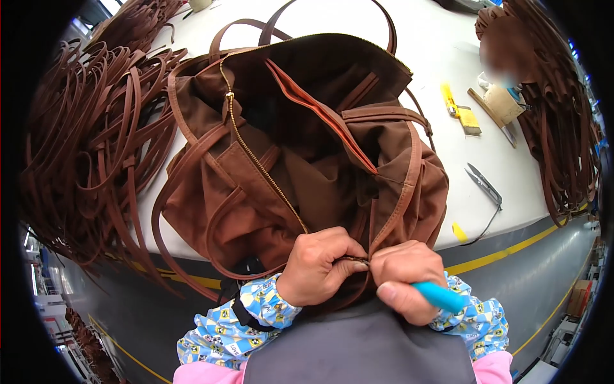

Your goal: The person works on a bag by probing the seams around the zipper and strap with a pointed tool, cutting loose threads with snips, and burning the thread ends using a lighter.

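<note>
A large brown bag (211, 211) lies with its zip top spread wide, showing a dark lining and an orange-edged inner pocket (326, 115). At its near edge, my left hand (320, 265) pinches the bag's zippered rim between thumb and fingers. My right hand (409, 278) is closed around a tool with a turquoise handle (441, 297), right beside the left hand at the same edge. The working end of that tool is hidden by my fingers. A gold zipper pull (230, 95) sits on the left zipper tape, far from both hands.
Heaps of brown straps (96, 147) cover the left of the white table (448, 25); another brown bundle (550, 121) hangs at the right. Thread snips (484, 184), a yellow-handled brush (469, 120), a yellow lighter (448, 99) and a glue-stained container (503, 104) lie nearer the right.
</note>
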Demonstrator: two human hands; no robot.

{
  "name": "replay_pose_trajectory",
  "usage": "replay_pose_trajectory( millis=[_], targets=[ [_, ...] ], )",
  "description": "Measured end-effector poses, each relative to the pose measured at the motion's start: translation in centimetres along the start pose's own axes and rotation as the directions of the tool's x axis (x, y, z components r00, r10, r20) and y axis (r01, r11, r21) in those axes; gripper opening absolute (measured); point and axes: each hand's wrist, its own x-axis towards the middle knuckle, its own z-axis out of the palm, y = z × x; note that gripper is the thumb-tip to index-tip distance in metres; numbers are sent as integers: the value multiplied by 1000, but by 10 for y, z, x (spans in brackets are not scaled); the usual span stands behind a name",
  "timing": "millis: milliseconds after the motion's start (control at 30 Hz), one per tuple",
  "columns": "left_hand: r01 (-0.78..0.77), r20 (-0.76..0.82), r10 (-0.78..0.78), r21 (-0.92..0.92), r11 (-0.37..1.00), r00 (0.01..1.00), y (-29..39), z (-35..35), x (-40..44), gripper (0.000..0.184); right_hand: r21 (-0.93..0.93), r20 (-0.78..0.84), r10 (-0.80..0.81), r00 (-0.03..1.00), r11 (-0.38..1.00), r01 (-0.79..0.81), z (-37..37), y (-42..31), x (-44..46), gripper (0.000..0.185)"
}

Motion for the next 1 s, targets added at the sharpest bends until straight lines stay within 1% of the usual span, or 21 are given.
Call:
replay_pose_trajectory(
  millis=[33,67,133,167,200,267,300,400,700,1000],
  targets=[
    [15,5,-15,0,1000,1000,1,-1,1,12,41,-26,-13,1000,999,14,-1,1,-2,20],
    [30,10,-30,0,1000,999,2,-1,1,12,86,-19,-69,997,994,71,-3,5,-4,20],
    [14,23,-14,-9,1000,1000,2,-2,1,11,177,-120,-129,984,973,150,-2,17,-14,28],
    [35,29,-34,-24,999,999,3,-3,1,11,209,-186,-140,973,962,178,0,18,-18,29],
    [58,36,-56,-41,998,998,4,-4,1,11,212,-185,-146,972,960,184,0,17,-18,29],
    [54,38,-53,-47,997,998,3,-5,1,10,256,-205,-142,968,947,193,-1,15,-19,29],
    [72,45,-69,-55,996,997,3,-5,1,10,309,-133,-178,975,927,212,-5,17,-21,24],
    [83,51,-80,-67,994,995,4,-5,2,10,271,-130,-207,970,933,236,-4,17,-20,25],
    [88,55,-84,-77,993,995,3,-5,2,10,247,-93,-210,973,942,227,-6,18,-18,22],
    [79,48,-75,-87,993,996,3,-6,2,10,242,-122,-237,964,935,260,-5,21,-18,20]
  ],
)
